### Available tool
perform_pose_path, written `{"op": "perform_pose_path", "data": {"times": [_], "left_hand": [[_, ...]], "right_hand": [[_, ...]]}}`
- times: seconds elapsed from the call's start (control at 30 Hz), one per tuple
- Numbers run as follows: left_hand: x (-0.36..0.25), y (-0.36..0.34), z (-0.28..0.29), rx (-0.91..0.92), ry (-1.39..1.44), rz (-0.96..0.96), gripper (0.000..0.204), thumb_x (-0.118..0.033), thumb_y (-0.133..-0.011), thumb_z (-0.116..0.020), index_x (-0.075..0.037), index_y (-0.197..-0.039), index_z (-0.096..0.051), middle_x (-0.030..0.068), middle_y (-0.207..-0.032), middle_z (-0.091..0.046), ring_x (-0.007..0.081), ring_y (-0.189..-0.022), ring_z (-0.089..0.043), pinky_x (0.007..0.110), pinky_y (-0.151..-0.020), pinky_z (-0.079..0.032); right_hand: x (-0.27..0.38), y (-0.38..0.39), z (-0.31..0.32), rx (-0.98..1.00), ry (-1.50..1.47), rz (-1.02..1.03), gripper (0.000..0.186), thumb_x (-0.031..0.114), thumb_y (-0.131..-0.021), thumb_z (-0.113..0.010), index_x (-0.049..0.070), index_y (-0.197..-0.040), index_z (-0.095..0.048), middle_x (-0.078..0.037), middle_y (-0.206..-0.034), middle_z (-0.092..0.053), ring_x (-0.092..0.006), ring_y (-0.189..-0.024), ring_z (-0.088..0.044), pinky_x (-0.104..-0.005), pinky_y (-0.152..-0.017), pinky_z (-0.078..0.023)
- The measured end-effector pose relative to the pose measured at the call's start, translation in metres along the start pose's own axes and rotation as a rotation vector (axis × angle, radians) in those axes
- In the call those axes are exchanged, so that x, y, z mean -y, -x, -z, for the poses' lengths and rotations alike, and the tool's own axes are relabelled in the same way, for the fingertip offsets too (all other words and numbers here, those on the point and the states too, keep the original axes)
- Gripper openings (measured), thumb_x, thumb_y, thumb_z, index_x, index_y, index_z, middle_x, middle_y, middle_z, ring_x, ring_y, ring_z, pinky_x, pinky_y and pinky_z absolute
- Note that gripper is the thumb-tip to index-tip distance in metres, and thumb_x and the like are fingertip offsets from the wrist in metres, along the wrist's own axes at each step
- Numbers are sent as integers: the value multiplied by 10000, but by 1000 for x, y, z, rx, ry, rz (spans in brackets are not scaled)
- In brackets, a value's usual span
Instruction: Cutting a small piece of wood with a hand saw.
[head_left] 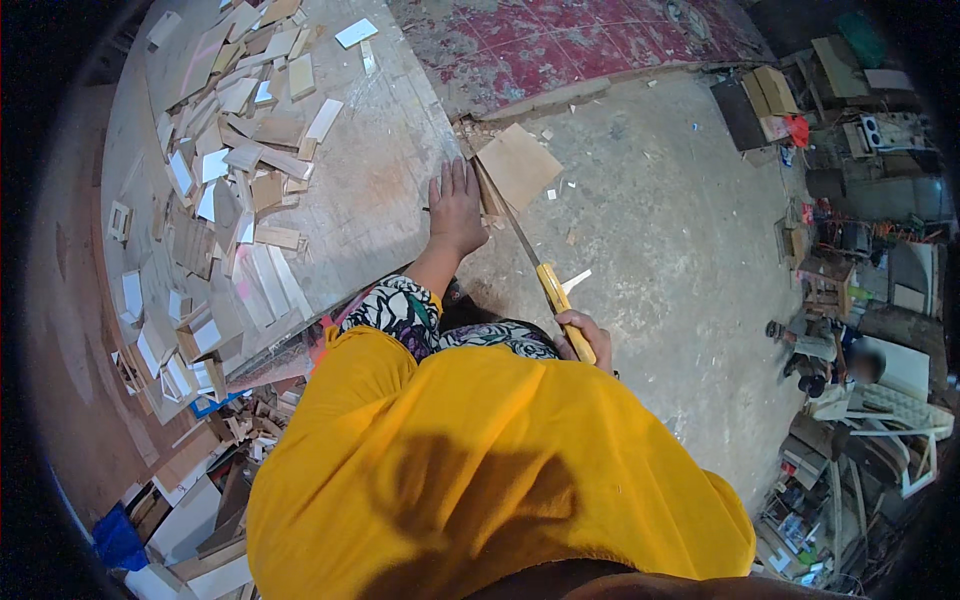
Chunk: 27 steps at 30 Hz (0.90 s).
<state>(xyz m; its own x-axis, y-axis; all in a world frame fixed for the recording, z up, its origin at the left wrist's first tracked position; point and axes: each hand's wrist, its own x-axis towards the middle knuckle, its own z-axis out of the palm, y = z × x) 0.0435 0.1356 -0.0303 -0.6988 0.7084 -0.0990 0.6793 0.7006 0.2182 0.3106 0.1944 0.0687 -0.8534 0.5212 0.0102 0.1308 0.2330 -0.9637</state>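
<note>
My right hand (586, 338) is closed round the yellow handle of a hand saw (553, 287). Its long narrow blade slants up and left from the handle to the edge of the worktable (395, 150). At that edge, just left of the blade, my left hand (458, 208) lies flat with its fingers stretched forward. Whether a workpiece lies under its palm is hidden. Right beside the blade's far end is a squarish light-brown board (519, 166); I cannot tell if it rests on the floor or higher.
Many wood offcuts (255, 185) cover the table's left side. More scraps (200, 500) are heaped at the lower left. Small chips dot the concrete floor (690, 230). Cardboard boxes (770, 92) and clutter line the right side, where another person (835, 350) is.
</note>
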Motion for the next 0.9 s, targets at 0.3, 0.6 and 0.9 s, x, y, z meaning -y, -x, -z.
{"op": "perform_pose_path", "data": {"times": [0.3, 0.6, 0.9], "left_hand": [[0, 0, -1, -10, -23, -15, 1004, -333, -629, -749, 17, -1421, -242, 219, -1476, -235, 377, -1391, -181, 508, -1110, -162], [1, 2, -5, -32, -3, -15, 1014, -326, -623, -756, 9, -1426, -236, 223, -1465, -245, 380, -1385, -186, 511, -1108, -162], [-2, 0, 1, -30, -22, -25, 973, -318, -648, -738, 20, -1418, -248, 221, -1460, -259, 375, -1380, -205, 503, -1106, -169]], "right_hand": [[-3, 3, -8, -48, 22, 6, 258, -46, -809, -625, 32, -1048, -571, -89, -911, -632, -119, -764, -584, -230, -707, -438], [0, 6, -5, -39, 8, -21, 279, -23, -801, -637, 58, -1061, -573, -62, -866, -611, -95, -684, -526, -237, -634, -409], [23, -18, -4, 51, 21, -110, 302, -24, -814, -627, 57, -1097, -556, -80, -840, -616, -126, -677, -542, -248, -637, -426]]}}
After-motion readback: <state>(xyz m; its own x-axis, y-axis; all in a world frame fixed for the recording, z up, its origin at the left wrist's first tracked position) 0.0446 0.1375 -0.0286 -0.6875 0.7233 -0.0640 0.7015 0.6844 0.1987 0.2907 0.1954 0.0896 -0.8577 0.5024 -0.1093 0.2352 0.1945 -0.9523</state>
